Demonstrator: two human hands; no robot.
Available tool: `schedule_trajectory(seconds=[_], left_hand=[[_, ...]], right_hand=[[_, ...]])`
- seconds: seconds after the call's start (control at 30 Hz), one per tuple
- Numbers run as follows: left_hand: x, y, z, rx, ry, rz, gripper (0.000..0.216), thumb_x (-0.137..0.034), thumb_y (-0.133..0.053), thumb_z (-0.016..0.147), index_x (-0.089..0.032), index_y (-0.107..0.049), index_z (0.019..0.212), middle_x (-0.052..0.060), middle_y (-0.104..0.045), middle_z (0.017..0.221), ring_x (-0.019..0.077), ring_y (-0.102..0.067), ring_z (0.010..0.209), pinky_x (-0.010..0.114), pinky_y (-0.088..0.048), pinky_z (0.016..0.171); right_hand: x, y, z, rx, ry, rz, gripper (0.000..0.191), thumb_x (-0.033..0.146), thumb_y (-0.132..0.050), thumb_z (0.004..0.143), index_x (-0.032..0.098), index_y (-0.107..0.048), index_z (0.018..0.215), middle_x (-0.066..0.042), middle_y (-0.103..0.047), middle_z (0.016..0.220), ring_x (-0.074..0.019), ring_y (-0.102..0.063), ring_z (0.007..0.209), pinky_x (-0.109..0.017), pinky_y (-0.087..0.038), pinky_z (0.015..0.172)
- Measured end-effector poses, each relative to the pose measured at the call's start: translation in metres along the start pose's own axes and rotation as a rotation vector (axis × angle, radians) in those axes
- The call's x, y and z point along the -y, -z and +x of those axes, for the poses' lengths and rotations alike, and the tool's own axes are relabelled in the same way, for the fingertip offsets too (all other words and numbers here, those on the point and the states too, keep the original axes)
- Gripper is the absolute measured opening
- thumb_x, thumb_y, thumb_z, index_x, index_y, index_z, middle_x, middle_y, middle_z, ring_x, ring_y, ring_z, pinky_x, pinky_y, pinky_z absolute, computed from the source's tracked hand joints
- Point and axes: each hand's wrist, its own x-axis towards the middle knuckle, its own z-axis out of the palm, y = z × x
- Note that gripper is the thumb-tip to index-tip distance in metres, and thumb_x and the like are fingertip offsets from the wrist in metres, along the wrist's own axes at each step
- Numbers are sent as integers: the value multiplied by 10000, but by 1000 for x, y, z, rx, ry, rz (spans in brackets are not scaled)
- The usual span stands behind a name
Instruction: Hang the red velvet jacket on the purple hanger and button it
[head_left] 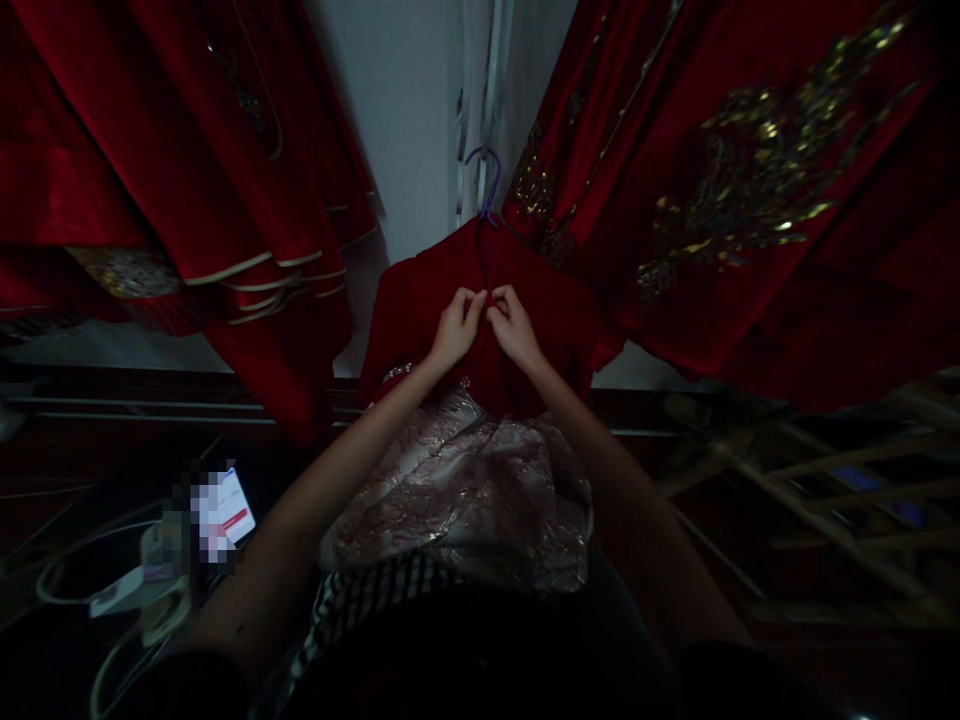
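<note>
A red garment [420, 290] hangs in front of me on a purple hanger [493, 185], whose hook shows above the collar. Its lower part, a pale patterned fabric with a metallic sheen [480, 490], spreads down over my lap. My left hand [457, 325] pinches the garment's front opening just below the neck. Close beside it, my right hand [514, 325] pinches the other edge of that opening. The fingertips of both hands nearly meet. Whether a button or other fastening lies between them is too small and dark to tell.
Red drapes with gold trim [262, 270] hang at the left, and red cloth with gold sequins [735, 190] at the right. A lit phone [232, 505] and white cables [97, 540] lie at lower left. A wooden rack [825, 500] stands at lower right.
</note>
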Motion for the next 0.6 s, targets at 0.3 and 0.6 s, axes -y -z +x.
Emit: schedule_trajectory(seconds=[0.3, 0.6], left_hand=[[7, 9, -13, 17, 178, -177, 390, -532, -334, 936, -206, -548, 909, 14, -587, 783, 121, -580, 713, 251, -486, 688], [13, 9, -24, -16, 152, -187, 196, -272, -551, 852, -204, -472, 1018, 41, -637, 919, 121, -636, 866, 282, -497, 853]], right_hand=[[-7, 3, -14, 94, -159, 433, 348, 444, -581, 744, 267, -450, 1014, 11, -569, 908, -119, -590, 777, -184, -532, 514], [-11, 15, -23, 86, -73, 376, 423, 555, -563, 779, 241, -564, 1063, -24, -622, 1000, -141, -611, 883, -245, -592, 622]])
